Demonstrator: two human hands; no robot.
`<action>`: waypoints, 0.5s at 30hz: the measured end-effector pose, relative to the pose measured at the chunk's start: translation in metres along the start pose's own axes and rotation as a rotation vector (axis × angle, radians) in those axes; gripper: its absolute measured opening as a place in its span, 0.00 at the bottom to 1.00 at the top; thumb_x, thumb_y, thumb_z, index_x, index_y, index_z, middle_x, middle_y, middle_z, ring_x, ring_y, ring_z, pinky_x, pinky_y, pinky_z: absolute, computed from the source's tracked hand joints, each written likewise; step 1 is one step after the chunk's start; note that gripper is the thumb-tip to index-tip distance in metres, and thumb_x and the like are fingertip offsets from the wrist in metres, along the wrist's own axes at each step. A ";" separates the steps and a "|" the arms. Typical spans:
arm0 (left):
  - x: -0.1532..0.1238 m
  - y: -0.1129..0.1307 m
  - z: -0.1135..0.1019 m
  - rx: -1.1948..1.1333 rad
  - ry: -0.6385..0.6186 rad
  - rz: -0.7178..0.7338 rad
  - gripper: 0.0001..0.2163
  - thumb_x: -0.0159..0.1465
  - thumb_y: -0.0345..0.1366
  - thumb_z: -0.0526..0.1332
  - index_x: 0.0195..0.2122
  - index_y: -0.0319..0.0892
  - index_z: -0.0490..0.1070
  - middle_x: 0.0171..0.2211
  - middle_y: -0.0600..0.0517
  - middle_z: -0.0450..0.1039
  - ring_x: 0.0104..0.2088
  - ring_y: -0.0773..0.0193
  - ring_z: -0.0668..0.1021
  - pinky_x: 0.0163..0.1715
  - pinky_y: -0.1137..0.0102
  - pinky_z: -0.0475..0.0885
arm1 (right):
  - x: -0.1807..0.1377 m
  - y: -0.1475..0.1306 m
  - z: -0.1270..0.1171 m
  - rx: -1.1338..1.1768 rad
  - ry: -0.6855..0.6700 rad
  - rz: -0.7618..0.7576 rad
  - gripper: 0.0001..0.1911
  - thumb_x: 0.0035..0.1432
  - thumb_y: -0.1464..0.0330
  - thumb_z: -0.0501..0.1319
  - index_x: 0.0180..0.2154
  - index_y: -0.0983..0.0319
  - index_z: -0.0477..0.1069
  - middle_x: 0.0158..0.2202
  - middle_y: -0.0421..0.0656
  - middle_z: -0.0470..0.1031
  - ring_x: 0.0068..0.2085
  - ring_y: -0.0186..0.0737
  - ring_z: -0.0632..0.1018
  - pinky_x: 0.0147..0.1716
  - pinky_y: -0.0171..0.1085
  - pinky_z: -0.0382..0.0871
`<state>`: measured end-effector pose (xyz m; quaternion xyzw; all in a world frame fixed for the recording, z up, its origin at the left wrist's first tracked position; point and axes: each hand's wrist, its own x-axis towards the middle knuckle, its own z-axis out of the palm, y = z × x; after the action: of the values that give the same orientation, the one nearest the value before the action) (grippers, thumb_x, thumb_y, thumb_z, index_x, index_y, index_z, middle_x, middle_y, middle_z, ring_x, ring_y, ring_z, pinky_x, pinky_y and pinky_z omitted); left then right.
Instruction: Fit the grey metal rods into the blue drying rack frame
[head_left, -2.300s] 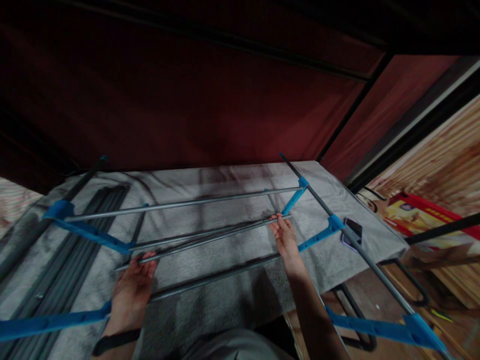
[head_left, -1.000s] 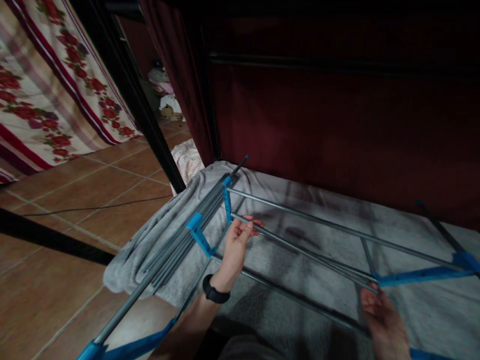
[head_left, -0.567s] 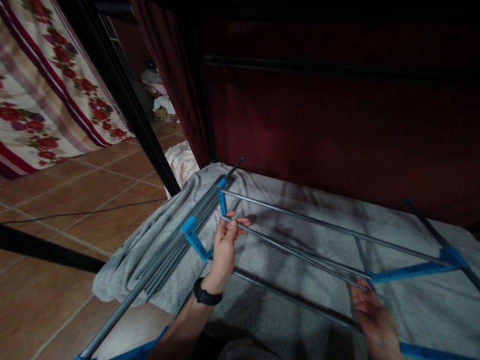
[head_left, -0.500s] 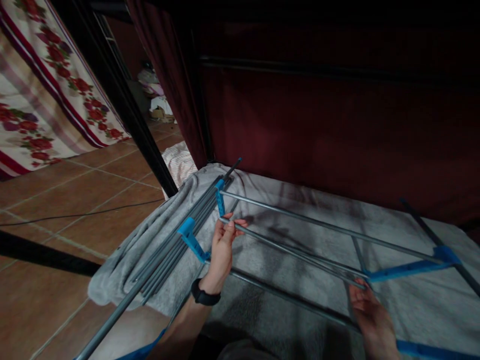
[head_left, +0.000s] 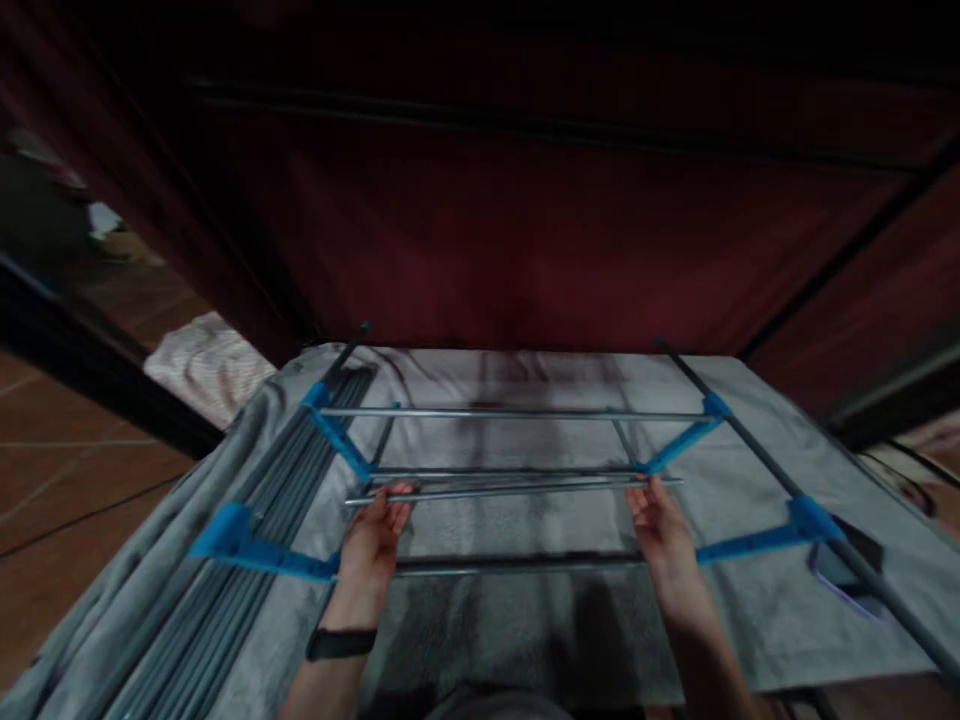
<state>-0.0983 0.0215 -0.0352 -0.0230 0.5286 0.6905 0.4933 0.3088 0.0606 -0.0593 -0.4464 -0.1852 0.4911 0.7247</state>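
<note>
Between my two hands a loose grey metal tube point(head_left: 517, 489) lies crosswise. Near its left end, my left hand point(head_left: 375, 528) has its thumb and fingers closed on it; a dark band circles that wrist. My right hand point(head_left: 657, 515) pinches the tube close to its right end. Around it stands a frame of grey tubes joined by blue plastic brackets, among them the left bracket point(head_left: 259, 545) and the right bracket point(head_left: 761, 540). A crossbar point(head_left: 517, 413) spans the frame's far side, and a nearer crossbar point(head_left: 517, 567) passes by my wrists.
Several loose tubes point(head_left: 232, 610) lie in a bundle at the left on a grey blanket point(head_left: 480, 630). A phone-like dark object point(head_left: 847, 565) rests at the right beneath a frame tube. Dark red curtains point(head_left: 480, 240) hang behind, with a black post point(head_left: 97, 360) at the left.
The view has swung right, showing the frame's right side and the phone-like object. Both hands still hold the tube, which now lies nearly level across the view.
</note>
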 end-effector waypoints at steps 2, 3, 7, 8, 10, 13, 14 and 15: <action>0.005 0.001 0.001 0.045 0.006 -0.004 0.11 0.62 0.19 0.57 0.32 0.41 0.75 0.33 0.50 0.80 0.35 0.66 0.83 0.39 0.73 0.77 | -0.002 -0.003 0.011 0.115 0.003 0.037 0.14 0.49 0.65 0.77 0.29 0.57 0.72 0.31 0.36 0.80 0.33 0.34 0.82 0.39 0.34 0.81; 0.008 0.002 0.003 0.058 0.004 -0.009 0.13 0.61 0.18 0.56 0.32 0.41 0.75 0.33 0.51 0.80 0.36 0.66 0.83 0.39 0.73 0.78 | -0.003 -0.003 0.016 0.142 0.002 0.037 0.15 0.48 0.66 0.78 0.28 0.57 0.72 0.32 0.37 0.81 0.34 0.34 0.82 0.39 0.34 0.81; 0.008 0.003 0.015 0.076 0.002 -0.043 0.14 0.60 0.16 0.54 0.30 0.41 0.73 0.32 0.52 0.79 0.36 0.67 0.82 0.37 0.74 0.79 | -0.010 -0.001 0.033 0.149 -0.033 0.025 0.12 0.50 0.67 0.77 0.30 0.57 0.75 0.36 0.38 0.82 0.41 0.38 0.83 0.44 0.39 0.81; 0.006 0.004 0.019 0.078 -0.001 -0.053 0.14 0.60 0.15 0.54 0.30 0.40 0.73 0.32 0.52 0.79 0.35 0.67 0.82 0.36 0.75 0.79 | -0.013 -0.001 0.037 0.144 -0.051 0.022 0.11 0.51 0.67 0.77 0.32 0.56 0.75 0.37 0.38 0.82 0.42 0.39 0.83 0.45 0.40 0.80; 0.001 0.004 0.024 0.083 -0.004 -0.073 0.13 0.61 0.15 0.54 0.30 0.39 0.73 0.31 0.53 0.79 0.33 0.68 0.82 0.34 0.76 0.80 | -0.020 -0.003 0.044 0.145 -0.071 0.008 0.11 0.52 0.66 0.76 0.34 0.56 0.76 0.38 0.38 0.82 0.43 0.38 0.82 0.46 0.39 0.79; -0.005 0.003 0.028 0.098 0.004 -0.090 0.12 0.65 0.18 0.56 0.32 0.40 0.74 0.31 0.54 0.79 0.32 0.69 0.81 0.33 0.77 0.80 | -0.026 -0.009 0.055 0.148 -0.049 -0.034 0.12 0.52 0.63 0.76 0.32 0.57 0.74 0.35 0.37 0.81 0.37 0.34 0.80 0.42 0.35 0.78; -0.005 0.002 0.029 0.107 0.000 -0.093 0.12 0.66 0.19 0.56 0.33 0.40 0.75 0.32 0.54 0.80 0.32 0.69 0.82 0.33 0.77 0.80 | -0.028 -0.011 0.058 0.142 -0.038 -0.048 0.13 0.52 0.62 0.76 0.32 0.57 0.73 0.34 0.36 0.80 0.34 0.33 0.79 0.39 0.34 0.77; -0.006 0.002 0.029 0.117 -0.004 -0.096 0.12 0.67 0.20 0.56 0.33 0.40 0.75 0.32 0.54 0.80 0.32 0.70 0.82 0.33 0.78 0.80 | -0.029 -0.014 0.060 0.134 -0.028 -0.060 0.14 0.51 0.61 0.76 0.31 0.57 0.72 0.33 0.36 0.80 0.32 0.32 0.78 0.37 0.34 0.76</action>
<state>-0.0825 0.0399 -0.0179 -0.0182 0.5654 0.6341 0.5272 0.2611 0.0619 -0.0109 -0.3841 -0.1752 0.4865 0.7649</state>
